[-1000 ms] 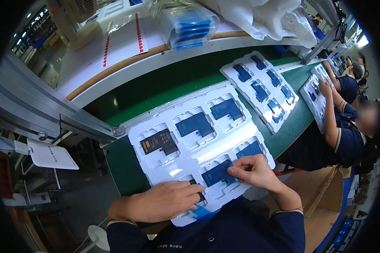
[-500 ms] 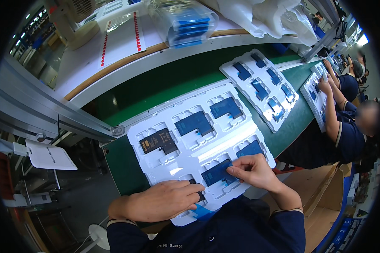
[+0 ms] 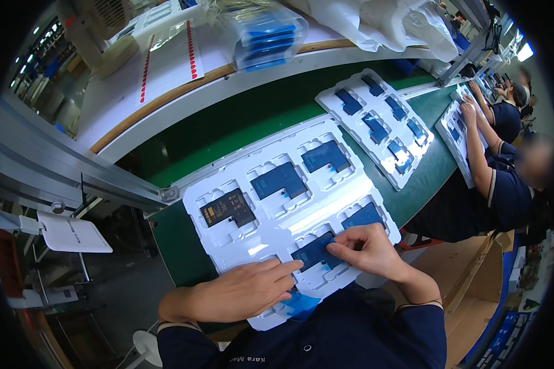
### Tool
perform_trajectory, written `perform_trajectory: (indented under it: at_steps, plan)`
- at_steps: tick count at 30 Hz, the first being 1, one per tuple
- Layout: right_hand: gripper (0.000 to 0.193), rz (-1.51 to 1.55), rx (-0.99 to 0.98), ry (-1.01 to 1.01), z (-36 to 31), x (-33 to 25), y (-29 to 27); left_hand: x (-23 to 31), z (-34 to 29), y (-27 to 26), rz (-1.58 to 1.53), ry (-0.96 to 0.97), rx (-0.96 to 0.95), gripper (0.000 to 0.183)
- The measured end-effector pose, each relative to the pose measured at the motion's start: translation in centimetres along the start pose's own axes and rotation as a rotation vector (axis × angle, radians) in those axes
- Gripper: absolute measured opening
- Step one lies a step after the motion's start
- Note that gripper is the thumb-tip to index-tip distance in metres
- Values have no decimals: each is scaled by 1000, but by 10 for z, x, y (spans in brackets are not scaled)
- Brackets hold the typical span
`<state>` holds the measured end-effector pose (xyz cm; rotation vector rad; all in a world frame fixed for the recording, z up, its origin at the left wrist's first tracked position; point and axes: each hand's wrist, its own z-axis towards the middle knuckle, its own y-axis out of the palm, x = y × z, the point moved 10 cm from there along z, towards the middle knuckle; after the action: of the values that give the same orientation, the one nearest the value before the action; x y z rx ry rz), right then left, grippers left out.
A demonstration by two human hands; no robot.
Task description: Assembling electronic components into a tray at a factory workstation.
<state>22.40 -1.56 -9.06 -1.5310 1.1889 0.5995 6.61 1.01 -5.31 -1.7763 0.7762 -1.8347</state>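
Black L-shaped battery (image 3: 228, 206): carries one bolder yellowish line, smaller pale print beside it. Blue-faced battery (image 3: 278, 181) alongside bears faint print, too small to read. White panel (image 3: 74, 232) at left shows dark lettering. Navy shirt (image 3: 357, 335): pale lettering, upside down in this view.

Free room over the far side of the near tray (image 3: 278, 230); obstacle beyond, the shelf (image 3: 231, 82).

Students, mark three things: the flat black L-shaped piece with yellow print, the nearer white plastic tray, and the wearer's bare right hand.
Black L-shaped piece (image 3: 228, 206): head view, middle of its printed face.
Nearer white tray (image 3: 309, 212): head view, bare strip between its rows.
Right hand (image 3: 374, 249): head view, its back, near the thumb.
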Motion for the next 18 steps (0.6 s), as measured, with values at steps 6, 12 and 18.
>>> perform_trajectory:
  at_steps: [6, 12, 18]
  plan:
    - [17, -105, 51, -81, -1, -8, 1, 0, 1, 1, 34, 5, 18, 23]
    - [16, -273, 77, -199, -1, -17, 5, 3, 2, 0, 71, 15, 6, 22]
    - [20, -608, 221, -290, -20, -38, -10, 5, 5, -11, 51, 33, 130, 20]
